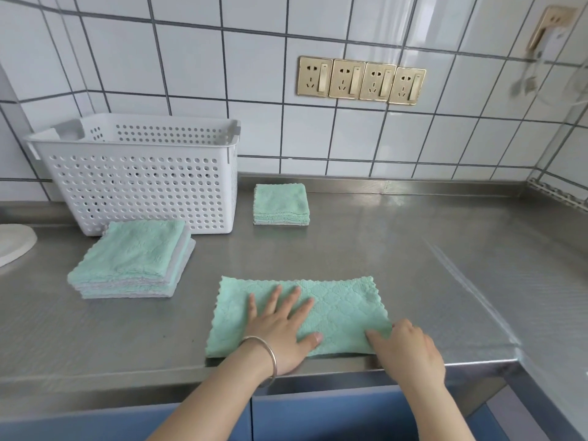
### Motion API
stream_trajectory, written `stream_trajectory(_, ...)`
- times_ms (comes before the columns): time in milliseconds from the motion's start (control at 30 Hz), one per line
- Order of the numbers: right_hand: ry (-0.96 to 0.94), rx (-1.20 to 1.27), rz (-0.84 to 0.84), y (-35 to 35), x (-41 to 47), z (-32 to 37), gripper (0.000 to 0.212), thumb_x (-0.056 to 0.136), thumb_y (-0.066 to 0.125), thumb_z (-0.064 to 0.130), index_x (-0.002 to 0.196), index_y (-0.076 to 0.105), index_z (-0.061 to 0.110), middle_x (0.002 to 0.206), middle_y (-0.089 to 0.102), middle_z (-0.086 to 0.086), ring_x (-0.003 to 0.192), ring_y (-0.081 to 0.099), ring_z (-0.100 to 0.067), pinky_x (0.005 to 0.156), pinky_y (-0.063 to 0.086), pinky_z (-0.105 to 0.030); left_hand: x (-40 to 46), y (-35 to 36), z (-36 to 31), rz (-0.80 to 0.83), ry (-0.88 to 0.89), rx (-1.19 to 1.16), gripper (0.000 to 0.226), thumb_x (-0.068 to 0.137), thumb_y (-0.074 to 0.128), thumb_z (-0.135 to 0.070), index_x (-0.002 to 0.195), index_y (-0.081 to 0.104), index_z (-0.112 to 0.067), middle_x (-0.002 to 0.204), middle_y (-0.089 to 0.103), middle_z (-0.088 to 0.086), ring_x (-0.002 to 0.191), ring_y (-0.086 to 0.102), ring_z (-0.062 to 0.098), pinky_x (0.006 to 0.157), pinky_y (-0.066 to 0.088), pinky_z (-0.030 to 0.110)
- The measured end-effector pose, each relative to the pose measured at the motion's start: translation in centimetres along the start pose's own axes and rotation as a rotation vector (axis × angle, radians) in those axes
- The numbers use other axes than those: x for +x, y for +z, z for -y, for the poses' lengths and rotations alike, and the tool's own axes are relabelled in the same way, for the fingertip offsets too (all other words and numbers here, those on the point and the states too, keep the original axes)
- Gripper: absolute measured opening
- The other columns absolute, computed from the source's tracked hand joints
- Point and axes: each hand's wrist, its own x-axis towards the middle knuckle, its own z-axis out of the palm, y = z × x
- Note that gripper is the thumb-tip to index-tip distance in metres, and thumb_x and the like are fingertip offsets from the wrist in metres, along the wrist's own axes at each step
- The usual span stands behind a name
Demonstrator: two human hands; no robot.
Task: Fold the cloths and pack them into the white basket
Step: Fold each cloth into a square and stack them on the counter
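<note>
Left hand (280,326) flat on green cloth (343,303) — right hand (410,348) at edge

A stainless steel counter (397,249) fills the frame's lower half. On it: a white perforated basket (143,183) at upper left, a stack of green cloths (133,261) before it, a smaller folded stack (281,204) centre, one green cloth (343,303) spread at the near edge.

**Mint, White and Steel**

Mint-green quilted cloth (334,310) on grey steel counter (413,265). Same green on both cloth stacks (133,259) (281,203). White basket (143,183), dotted with holes. White tiles (191,58), dark grout; gold sockets (361,80); blue cabinet fronts (318,418).
</note>
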Motion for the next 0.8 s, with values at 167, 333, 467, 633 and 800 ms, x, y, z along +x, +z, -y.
stream_trajectory(167, -0.018, 0.143, -0.014, 0.0, -0.1, 0.1, 0.023, 0.083, 0.055, 0.037, 0.09, 0.058, 0.015, 0.094, 0.055, -0.001, 0.087, 0.053, -0.021, 0.071, 0.046, -0.03, 0.0, 0.1, -0.2, -0.01, 0.007, -0.016, 0.065, 0.088, 0.02, -0.065, 0.144, -0.004, -0.043, 0.156, -0.016, -0.015, 0.143, -0.021, 0.018, 0.111, -0.015, 0.061)
stream_trajectory(333, -0.22, 0.542, -0.437, 1.4, -2.2, 3.0, 0.018, 0.072, 0.062, -0.005, 0.082, 0.056, 0.009, 0.086, 0.052, -0.004, 0.064, 0.045, -0.023, 0.058, 0.031, -0.028, 0.1, -2.4, -0.7, -0.163, -0.041, -0.563, 0.046, 0.09, 0.047, -0.044, 0.135, 0.042, -0.035, 0.149, 0.032, -0.012, 0.139, 0.026, 0.008, 0.118, 0.013, 0.032)
stream_trajectory(467, -0.497, 0.524, -0.59, 2.9, -3.9, 6.2, 0.027, 0.059, 0.061, -0.002, 0.075, 0.052, 0.017, 0.072, 0.057, 0.0, 0.06, 0.053, -0.025, 0.046, 0.035, -0.027, -0.7, -4.4, -2.2, -0.287, -0.044, -1.209, 0.014, 0.089, 0.057, -0.021, 0.091, 0.065, -0.033, 0.092, 0.065, -0.012, 0.079, 0.058, -0.006, 0.066, 0.041, -0.001)
stream_trajectory(633, -0.654, 0.556, -0.631, 4.6, -4.8, 8.2, 0.05, 0.054, 0.073, -0.008, 0.08, 0.043, 0.023, 0.091, 0.046, 0.012, 0.077, 0.041, -0.015, 0.044, 0.039, -0.026, -0.4, -3.9, -1.5, -0.375, -0.235, -1.377, 0.015, 0.079, 0.07, -0.021, 0.072, 0.056, -0.02, 0.064, 0.059, -0.004, 0.037, 0.05, -0.003, 0.051, 0.043, 0.016)
stream_trajectory(800, -0.797, 0.53, -0.568, 5.8, -4.4, 8.5, 0.066, 0.046, 0.068, -0.014, 0.097, 0.047, 0.021, 0.115, 0.048, 0.006, 0.092, 0.046, -0.016, 0.064, 0.047, -0.024, -0.9, -4.0, 0.9, -0.424, -0.323, -1.428, 0.018, 0.08, 0.066, -0.008, 0.085, 0.052, -0.018, 0.074, 0.057, -0.002, 0.056, 0.053, 0.008, 0.046, 0.041, 0.008)
